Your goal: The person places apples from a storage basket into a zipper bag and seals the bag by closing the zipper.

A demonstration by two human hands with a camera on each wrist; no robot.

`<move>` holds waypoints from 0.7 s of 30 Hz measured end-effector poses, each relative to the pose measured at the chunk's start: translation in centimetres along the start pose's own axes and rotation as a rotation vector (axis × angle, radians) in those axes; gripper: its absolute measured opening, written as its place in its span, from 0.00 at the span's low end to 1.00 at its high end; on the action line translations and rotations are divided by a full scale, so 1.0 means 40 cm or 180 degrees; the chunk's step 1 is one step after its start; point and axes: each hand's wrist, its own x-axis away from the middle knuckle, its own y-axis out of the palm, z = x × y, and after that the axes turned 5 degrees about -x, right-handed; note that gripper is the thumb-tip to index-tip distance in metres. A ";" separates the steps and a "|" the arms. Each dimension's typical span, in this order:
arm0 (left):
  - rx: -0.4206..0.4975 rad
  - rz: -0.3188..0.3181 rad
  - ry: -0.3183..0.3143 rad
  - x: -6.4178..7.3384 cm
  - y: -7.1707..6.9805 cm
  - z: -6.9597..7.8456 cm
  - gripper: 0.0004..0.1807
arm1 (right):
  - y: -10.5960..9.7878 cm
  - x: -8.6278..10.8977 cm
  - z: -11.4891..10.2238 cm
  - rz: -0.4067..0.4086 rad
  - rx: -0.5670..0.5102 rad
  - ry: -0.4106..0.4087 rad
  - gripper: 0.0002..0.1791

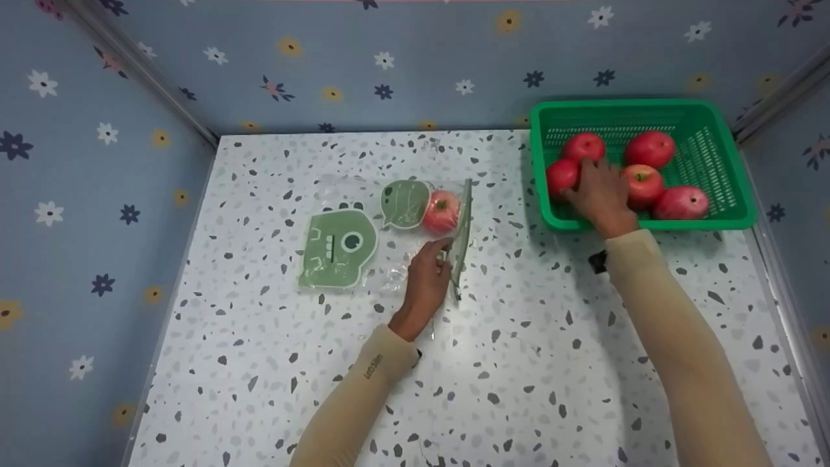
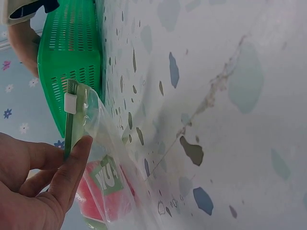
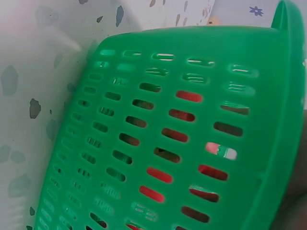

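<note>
A clear zip bag (image 1: 382, 272) printed with green cartoon shapes lies flat on the table, one red apple (image 1: 442, 213) inside near its mouth. My left hand (image 1: 426, 279) pinches the bag's green slider edge; in the left wrist view the fingers and thumb hold this strip (image 2: 70, 120) below its white slider (image 2: 70, 103). Over on the right, my right hand (image 1: 603, 194) reaches into a green basket (image 1: 648, 224) and grips the front left apple (image 1: 561, 180), its fingertips partly hidden. In the right wrist view the basket wall hides most of that hand.
Several more apples lie in the basket, among them one at the back (image 1: 650, 149) and one at the front right (image 1: 681, 203). Flower-printed panels (image 1: 421, 65) border the speckled white table (image 1: 506, 389) at the back and both sides.
</note>
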 end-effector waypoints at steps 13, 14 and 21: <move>0.0037 0.0018 0.0038 0.000 0.003 -0.002 0.23 | 0.013 -0.010 -0.010 -0.0105 0.0070 0.0055 0.39; 0.0039 0.0020 0.0039 -0.001 0.003 -0.003 0.23 | 0.014 -0.011 -0.011 -0.0104 0.0062 0.0057 0.39; 0.0055 0.0016 0.0072 0.000 0.004 -0.005 0.22 | 0.022 -0.017 -0.010 -0.0147 -0.0017 0.0122 0.42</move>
